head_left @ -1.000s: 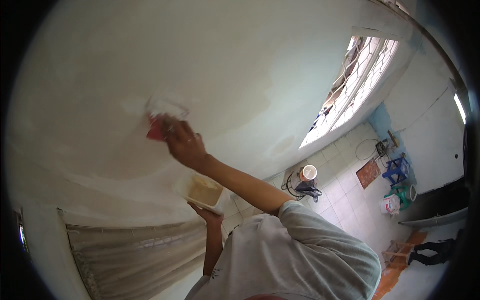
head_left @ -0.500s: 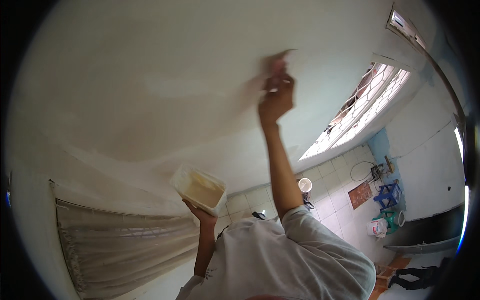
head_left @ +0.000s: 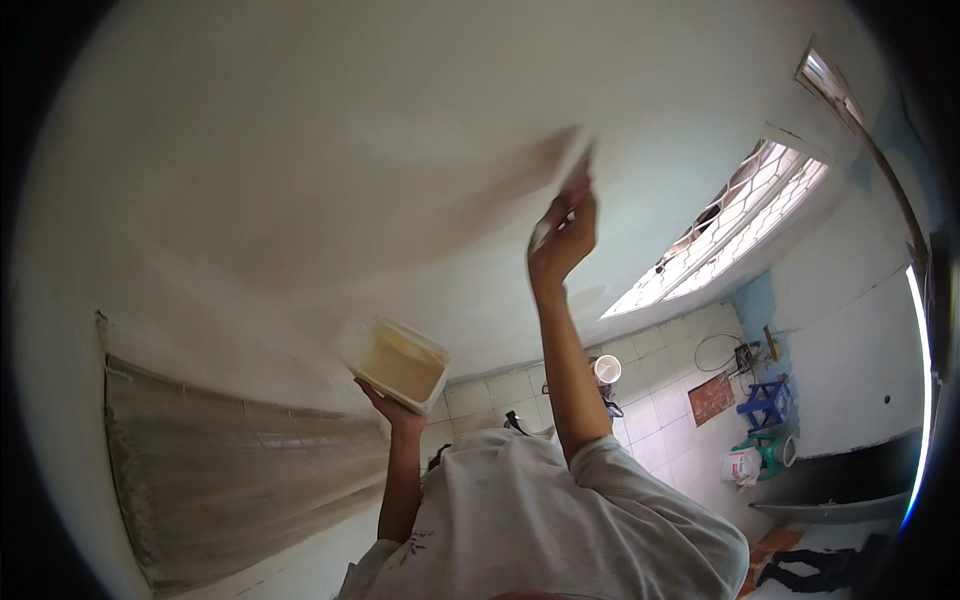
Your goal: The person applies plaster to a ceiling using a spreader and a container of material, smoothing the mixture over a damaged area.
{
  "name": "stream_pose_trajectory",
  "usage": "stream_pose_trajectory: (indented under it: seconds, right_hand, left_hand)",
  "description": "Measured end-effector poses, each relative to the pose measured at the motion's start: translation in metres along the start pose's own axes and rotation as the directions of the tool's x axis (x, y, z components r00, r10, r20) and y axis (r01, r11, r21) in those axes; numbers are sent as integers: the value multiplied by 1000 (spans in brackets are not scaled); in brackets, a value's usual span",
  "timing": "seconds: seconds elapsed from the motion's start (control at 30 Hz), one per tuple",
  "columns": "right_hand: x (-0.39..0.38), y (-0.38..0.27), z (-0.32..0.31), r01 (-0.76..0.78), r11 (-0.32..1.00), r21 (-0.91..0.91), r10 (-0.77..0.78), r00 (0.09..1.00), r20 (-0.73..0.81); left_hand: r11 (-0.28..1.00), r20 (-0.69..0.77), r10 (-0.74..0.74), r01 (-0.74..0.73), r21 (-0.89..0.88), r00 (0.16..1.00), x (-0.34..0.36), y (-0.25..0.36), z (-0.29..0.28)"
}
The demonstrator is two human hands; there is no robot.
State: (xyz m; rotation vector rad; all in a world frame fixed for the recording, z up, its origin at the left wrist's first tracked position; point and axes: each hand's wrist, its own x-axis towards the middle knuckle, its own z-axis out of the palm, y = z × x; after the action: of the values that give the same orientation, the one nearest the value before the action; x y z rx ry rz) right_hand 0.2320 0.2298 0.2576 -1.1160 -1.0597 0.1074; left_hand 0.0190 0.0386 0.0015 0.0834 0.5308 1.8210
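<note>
My right hand (head_left: 566, 242) is raised to the pale wall (head_left: 300, 160), its fingers closed around a thin, flat putty scraper (head_left: 579, 177). Motion blurs the scraper, and its blade edge is close to the wall; I cannot tell whether it touches. Lower on the left, my left hand (head_left: 398, 408) supports a whitish rectangular plastic tub (head_left: 362, 346) from below, fingers at its underside. Inside the tub lies beige paste (head_left: 410, 374), smeared up one side. Smooth lighter and darker patches show on the wall.
A barred window (head_left: 715, 235) is at the right. On the tiled floor stand a white bucket (head_left: 606, 369), a blue stool (head_left: 765, 404), a white pail (head_left: 740, 465) and a green object (head_left: 771, 452). A beige curtain (head_left: 240, 460) hangs at the lower left.
My right hand has come slightly down and to the right with the scraper, which is now tilted differently. My left hand and the tub have shifted a little left; the view has tilted slightly.
</note>
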Motion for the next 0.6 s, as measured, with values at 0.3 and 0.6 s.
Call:
stream_pose_trajectory:
  seconds: [0.3,0.6]
  right_hand:
    - [-136,-68,122,339,941,-17,-298,849,436]
    - [-55,20,6,35,998,45,-33,999,-35]
  left_hand:
    - [999,-56,32,-35,-38,998,-2,19,-6]
    - [999,-61,25,-27,-31,998,-12,18,-14]
